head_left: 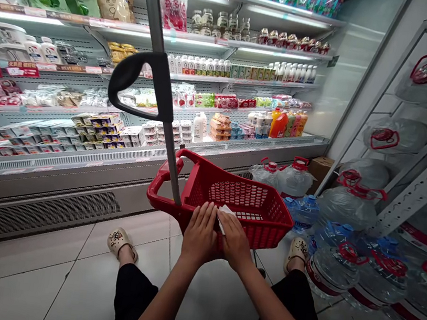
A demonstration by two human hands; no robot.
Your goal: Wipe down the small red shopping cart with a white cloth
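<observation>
A red shopping basket (267, 230) stands in front of me, with a grey pole and a black loop handle (167, 90) rising at its left end. My left hand (200, 235) lies on the basket's near side, fingers stretched out and together over the rim. Right beside it, my right hand (237, 241) presses a white tissue (225, 214) against the same rim. Part of the tissue is hidden under those fingers. Through the mesh of the basket, no goods show inside it.
A lit refrigerated display (224, 82) with dairy cups, bottles and bags runs along the far side. Several large water bottles (337, 267) crowd the floor at right, beside a white metal rack (425, 179) holding more. My feet are on the tiled floor (29, 282), either side of the basket.
</observation>
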